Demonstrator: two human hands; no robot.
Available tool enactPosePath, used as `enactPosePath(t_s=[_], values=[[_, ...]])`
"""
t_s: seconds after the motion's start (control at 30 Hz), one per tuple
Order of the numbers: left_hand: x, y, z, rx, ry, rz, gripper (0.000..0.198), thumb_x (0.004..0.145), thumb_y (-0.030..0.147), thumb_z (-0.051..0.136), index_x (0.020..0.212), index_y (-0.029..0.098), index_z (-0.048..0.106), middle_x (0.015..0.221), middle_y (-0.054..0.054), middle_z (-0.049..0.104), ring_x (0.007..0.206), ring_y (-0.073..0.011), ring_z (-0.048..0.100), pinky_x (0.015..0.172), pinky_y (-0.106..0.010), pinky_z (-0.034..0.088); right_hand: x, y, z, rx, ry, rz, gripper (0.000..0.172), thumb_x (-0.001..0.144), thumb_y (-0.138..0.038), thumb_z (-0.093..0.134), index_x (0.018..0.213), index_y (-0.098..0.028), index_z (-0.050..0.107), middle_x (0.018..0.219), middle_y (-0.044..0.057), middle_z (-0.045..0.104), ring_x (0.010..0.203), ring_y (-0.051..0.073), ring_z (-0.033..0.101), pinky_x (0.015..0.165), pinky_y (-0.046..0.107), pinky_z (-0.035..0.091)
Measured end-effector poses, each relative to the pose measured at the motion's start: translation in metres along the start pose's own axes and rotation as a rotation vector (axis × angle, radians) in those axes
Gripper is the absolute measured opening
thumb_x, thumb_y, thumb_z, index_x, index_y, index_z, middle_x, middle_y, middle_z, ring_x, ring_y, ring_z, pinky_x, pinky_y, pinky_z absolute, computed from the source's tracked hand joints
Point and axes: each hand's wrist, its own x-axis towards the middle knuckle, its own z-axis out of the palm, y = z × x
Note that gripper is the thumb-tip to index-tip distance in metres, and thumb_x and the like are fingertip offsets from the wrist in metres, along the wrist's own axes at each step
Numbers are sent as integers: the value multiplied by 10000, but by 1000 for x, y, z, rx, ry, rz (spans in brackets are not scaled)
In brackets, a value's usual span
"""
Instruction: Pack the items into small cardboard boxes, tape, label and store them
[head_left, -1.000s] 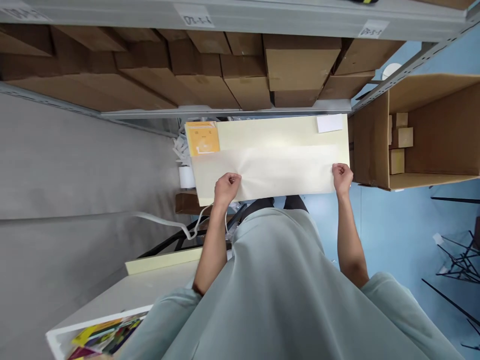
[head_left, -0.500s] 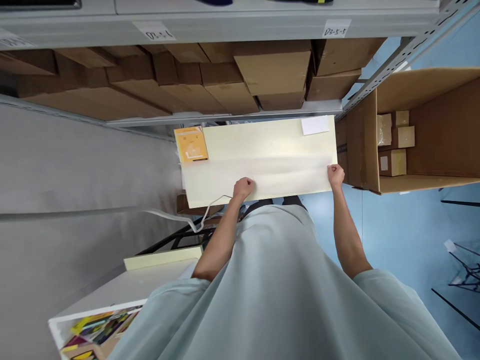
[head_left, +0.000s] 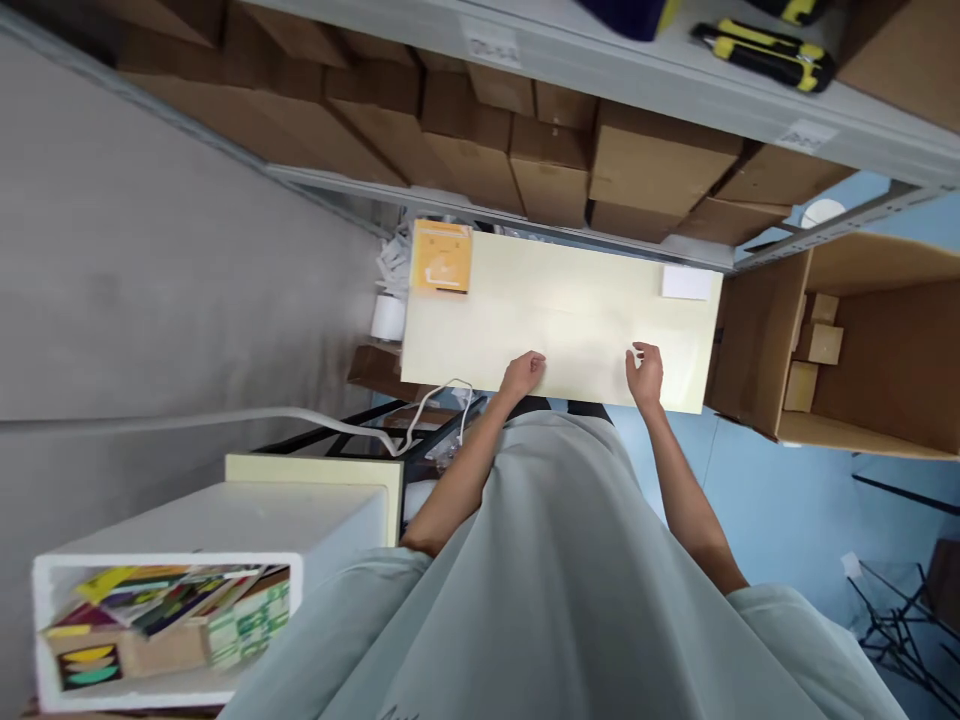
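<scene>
A pale cream tabletop (head_left: 525, 300) lies in front of me under a shelf. A thin, almost see-through sheet (head_left: 600, 345) rests on its near right part. My left hand (head_left: 523, 372) is at the table's near edge with fingers curled at the sheet's left end. My right hand (head_left: 646, 368) pinches the sheet a short way to the right. An orange packet (head_left: 442, 257) lies at the far left corner of the table. A small white card (head_left: 686, 283) sits at the far right corner.
Cardboard boxes (head_left: 540, 170) fill the metal shelf behind the table. An open carton (head_left: 885, 350) with small boxes stands to the right on the blue floor. A white bin (head_left: 161, 620) of colourful packets is at the lower left. A white cable (head_left: 420, 415) hangs off the table's near edge.
The sheet spanned most of the table; now it covers only the right part. My hands came closer together, the left moving right. My view swung left and up.
</scene>
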Motion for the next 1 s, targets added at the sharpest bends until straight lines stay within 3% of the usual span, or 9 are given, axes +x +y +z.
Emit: enactPosePath(t_s=[0.13, 0.3, 0.4, 0.5, 0.6, 0.7, 0.83, 1.0], values=[[0, -28, -36, -94, 69, 14, 228, 977, 199, 596, 1097, 221, 789, 1138, -65, 840, 1060, -225, 772, 1030, -339, 582, -9, -79, 55, 56, -181, -134, 329, 1040, -366, 545, 1223, -159, 725, 1255, 189, 714, 1023, 287, 714, 981, 497, 606], [9, -79, -96, -187, 224, -21, 236, 1003, 197, 558, 1124, 205, 760, 1162, -88, 823, 1042, -219, 769, 1023, -345, 587, -17, -174, 131, 80, -382, -320, 356, 1081, -342, 515, 1312, -174, 728, 1364, 181, 713, 1292, 322, 660, 1182, 540, 525], [25, -106, -134, -238, 381, -12, 203, 982, 168, 571, 1096, 205, 735, 1142, -98, 805, 1000, -216, 762, 996, -349, 598, -15, -223, 176, 27, -477, -390, 409, 1096, -313, 493, 1427, -167, 685, 1576, 173, 612, 1468, 320, 558, 1292, 539, 434], [53, -124, -171, -273, 500, 20, 214, 991, 189, 579, 1166, 191, 702, 1244, -141, 747, 1080, -235, 738, 959, -356, 612, -8, -260, 219, -68, -557, -459, 487, 1087, -246, 471, 1546, -144, 599, 1751, 150, 427, 1594, 320, 430, 1330, 533, 398], [90, -133, -201, -267, 549, 43, 287, 988, 199, 593, 1265, 181, 666, 1323, -168, 683, 1186, -269, 692, 954, -374, 612, 0, -280, 254, -171, -605, -503, 594, 1065, -174, 446, 1657, -136, 464, 1820, 119, 300, 1682, 302, 283, 1345, 542, 380], [125, -134, -217, -216, 542, 62, 330, 954, 165, 617, 1281, 183, 655, 1310, -161, 676, 1207, -292, 670, 1048, -419, 576, 4, -283, 275, -284, -667, -445, 671, 1045, -149, 437, 1710, -100, 356, 1828, 152, 260, 1703, 318, 236, 1327, 573, 397], [157, -128, -226, -176, 526, -1, 315, 910, 199, 696, 1223, 182, 666, 1259, -157, 693, 1208, -320, 658, 1167, -473, 492, 5, -276, 284, -366, -726, -388, 734, 1002, -116, 443, 1720, -48, 308, 1838, 180, 183, 1713, 334, 198, 1294, 563, 442], [179, -118, -244, -155, 432, -183, 220, 876, 263, 752, 1072, 182, 693, 1057, -126, 735, 1086, -324, 694, 1074, -478, 535, 7, -272, 281, -357, -735, -404, 742, 987, -119, 491, 1710, -54, 341, 1848, 161, 160, 1713, 310, 204, 1301, 515, 456]])
